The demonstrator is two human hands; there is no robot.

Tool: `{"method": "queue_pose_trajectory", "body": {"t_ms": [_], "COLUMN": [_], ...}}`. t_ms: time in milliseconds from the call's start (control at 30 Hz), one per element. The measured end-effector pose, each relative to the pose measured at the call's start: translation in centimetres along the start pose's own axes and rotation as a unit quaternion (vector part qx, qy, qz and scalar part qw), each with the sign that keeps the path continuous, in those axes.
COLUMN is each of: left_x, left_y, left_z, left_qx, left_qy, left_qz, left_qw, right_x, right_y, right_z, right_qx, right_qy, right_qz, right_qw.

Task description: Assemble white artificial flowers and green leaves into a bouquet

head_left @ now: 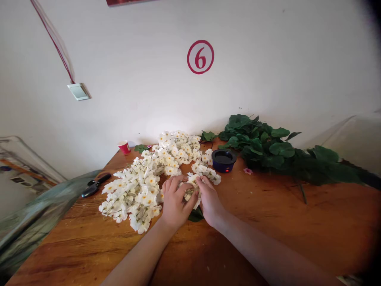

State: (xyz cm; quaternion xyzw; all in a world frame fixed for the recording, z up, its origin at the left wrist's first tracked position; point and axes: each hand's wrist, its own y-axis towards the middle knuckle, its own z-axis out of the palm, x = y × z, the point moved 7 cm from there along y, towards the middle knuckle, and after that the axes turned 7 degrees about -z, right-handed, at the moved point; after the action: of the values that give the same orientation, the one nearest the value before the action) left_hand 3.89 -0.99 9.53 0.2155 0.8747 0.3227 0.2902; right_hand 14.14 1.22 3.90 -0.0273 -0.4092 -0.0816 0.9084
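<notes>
White flowers (193, 183) in a small bunch were held between a person's two bare hands near the middle of the wooden desk (253, 242), just short of a larger heap. The left grip (175, 198) was closed on the bunch, its thumb and forefinger curled round the near side, and the right grip (210, 201) had its thumb and fingers closed on the other side; the fingers hid part of the petals. A dark green leaf (196, 215) showed below the bunch, between the wrists, though whether it was joined to the flowers could not be told. To the left spread the flower heap (145, 186), yellow-centred and tangled with thin stems, curving back towards the wall. Near the left edge lay a dark tool (97, 185) with a black handle. Beyond the right hand sat a round blue pot (224, 162) with a black top and a glowing red light, and a little pink flower (247, 171) lay beside it. Further right and back was a big pile of green leaves (262, 143), stems poking out. A red paper cup (124, 148) stood at the back left. Behind everything, the white wall (143, 71) carried a red circled 6 (200, 57) and a switch (79, 91).
</notes>
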Motion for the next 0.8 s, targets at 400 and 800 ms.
{"method": "queue_pose_trajectory", "body": {"t_ms": [400,800], "left_x": [0.7,0.6], "left_y": [0.0,-0.2], "left_z": [0.0,0.2], "left_qx": [0.011,0.006], "left_qy": [0.022,0.007], "left_qz": [-0.035,-0.046], "left_qw": [0.999,0.999], "right_x": [0.5,-1.4], "right_y": [-0.6,0.0], "right_z": [1.3,-0.2], "right_qx": [0.074,-0.003], "right_qy": [0.076,-0.004], "right_qz": [0.043,0.076], "right_qw": [0.993,0.997]}}
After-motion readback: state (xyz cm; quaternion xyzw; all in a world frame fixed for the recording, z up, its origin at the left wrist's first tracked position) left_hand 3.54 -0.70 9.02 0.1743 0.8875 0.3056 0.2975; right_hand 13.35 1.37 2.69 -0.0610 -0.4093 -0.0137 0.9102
